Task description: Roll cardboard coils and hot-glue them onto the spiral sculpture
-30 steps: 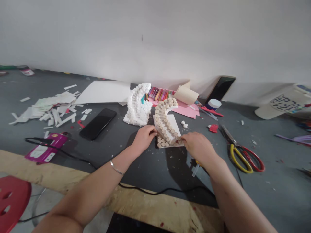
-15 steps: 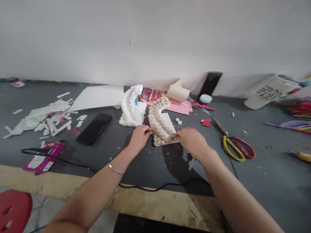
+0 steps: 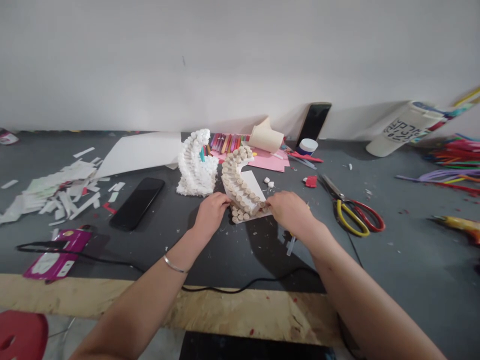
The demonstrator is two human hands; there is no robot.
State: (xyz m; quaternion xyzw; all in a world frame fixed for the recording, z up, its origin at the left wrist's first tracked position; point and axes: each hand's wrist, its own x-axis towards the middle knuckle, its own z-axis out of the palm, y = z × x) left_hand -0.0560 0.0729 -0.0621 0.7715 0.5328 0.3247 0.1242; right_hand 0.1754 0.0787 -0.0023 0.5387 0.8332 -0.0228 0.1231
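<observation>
1. Model (image 3: 234, 176): standing on the desk (image 3: 210, 260) between my hands; I judge it light, stiffish, weakest at its curl.
2. My left hand (image 3: 210, 212) and right hand (image 3: 289, 210) pinch its lower sides.
3. Card base (image 3: 254, 183): probably my safest hold, by the edges.
4. Rolls (image 3: 240, 217): squeezed, they might break loose.

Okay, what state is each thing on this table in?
Beige model: held between left hand and right hand
White model: standing, unheld
Near phone: lying flat, screen dark
Far phone: propped up, screen dark
Jar: lid on
Scissors: lying flat, unheld
Purple packet: lying flat
</observation>
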